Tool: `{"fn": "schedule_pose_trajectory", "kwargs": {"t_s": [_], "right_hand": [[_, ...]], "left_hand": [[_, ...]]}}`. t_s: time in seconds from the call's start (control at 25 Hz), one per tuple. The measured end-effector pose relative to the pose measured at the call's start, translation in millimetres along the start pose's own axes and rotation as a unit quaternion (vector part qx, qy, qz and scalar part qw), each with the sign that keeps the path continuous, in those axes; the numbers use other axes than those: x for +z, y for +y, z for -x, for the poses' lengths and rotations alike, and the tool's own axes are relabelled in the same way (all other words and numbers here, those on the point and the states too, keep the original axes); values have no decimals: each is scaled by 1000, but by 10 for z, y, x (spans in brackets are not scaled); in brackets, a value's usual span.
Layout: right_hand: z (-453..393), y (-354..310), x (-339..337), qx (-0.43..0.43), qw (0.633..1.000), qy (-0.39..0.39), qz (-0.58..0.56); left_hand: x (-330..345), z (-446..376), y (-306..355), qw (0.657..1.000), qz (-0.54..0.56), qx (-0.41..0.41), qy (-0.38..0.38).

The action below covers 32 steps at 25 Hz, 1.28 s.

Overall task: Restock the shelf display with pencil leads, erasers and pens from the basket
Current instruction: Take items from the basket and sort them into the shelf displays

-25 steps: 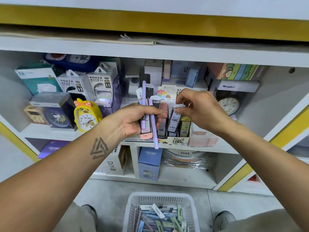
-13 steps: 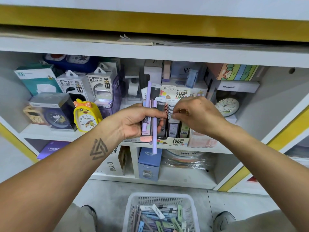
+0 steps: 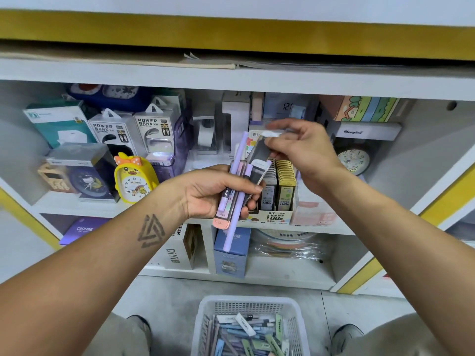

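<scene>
Head view looks down into a white shelf (image 3: 231,80) trimmed with yellow bands, above a grey floor (image 3: 164,299). My left hand (image 3: 213,191) has its grip clenched around a bundle of lilac pens (image 3: 237,181) and flat packs, held upright in front of the display box (image 3: 279,217) of pencil leads on the middle shelf. My right hand (image 3: 303,152) pinches the top of a dark pack (image 3: 259,152) between fingertips, just above that box. Left of the box stand a yellow duck clock (image 3: 133,181) and two power bank boxes (image 3: 133,132). The white basket (image 3: 205,325) sits on the floor between my shoes, full of pens and erasers.
</scene>
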State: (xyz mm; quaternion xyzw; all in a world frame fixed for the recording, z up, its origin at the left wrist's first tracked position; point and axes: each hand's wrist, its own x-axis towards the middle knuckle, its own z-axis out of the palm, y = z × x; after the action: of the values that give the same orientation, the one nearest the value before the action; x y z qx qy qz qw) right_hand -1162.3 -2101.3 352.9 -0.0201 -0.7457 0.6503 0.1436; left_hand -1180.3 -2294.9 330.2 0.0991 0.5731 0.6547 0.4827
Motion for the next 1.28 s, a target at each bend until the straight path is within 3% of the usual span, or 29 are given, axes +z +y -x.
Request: {"fn": "schedule_pose_trajectory", "kwargs": {"t_s": [0.12, 0.24, 0.36, 0.48, 0.6, 0.72, 0.92, 1.04, 1.28], "right_hand": [[-70, -37, -104, -4, 999, 47, 8], [-69, -34, -191, 5, 997, 52, 62], [-11, -53, -218, 3, 998, -26, 53], [62, -78, -243, 10, 988, -129, 87], [112, -107, -220, -19, 978, -117, 172], [133, -79, -214, -73, 937, -79, 332], [174, 18, -242, -120, 902, -91, 404], [232, 82, -225, -181, 867, -129, 447], [325, 163, -151, -195, 793, -154, 556]], "left_hand": [[-78, 49, 18, 1000, 8, -1, 7], [-187, 107, 67, 998, 27, -13, 62], [-307, 146, 103, 989, 63, 1, 132], [-348, 165, 101, 985, 75, 9, 154], [-327, 172, 84, 988, 72, 11, 138], [-313, 148, 66, 989, 72, 14, 128], [-274, 102, 48, 989, 70, 14, 129], [-247, 77, 33, 989, 66, 15, 130], [-185, 27, 8, 992, 53, 23, 113]]}}
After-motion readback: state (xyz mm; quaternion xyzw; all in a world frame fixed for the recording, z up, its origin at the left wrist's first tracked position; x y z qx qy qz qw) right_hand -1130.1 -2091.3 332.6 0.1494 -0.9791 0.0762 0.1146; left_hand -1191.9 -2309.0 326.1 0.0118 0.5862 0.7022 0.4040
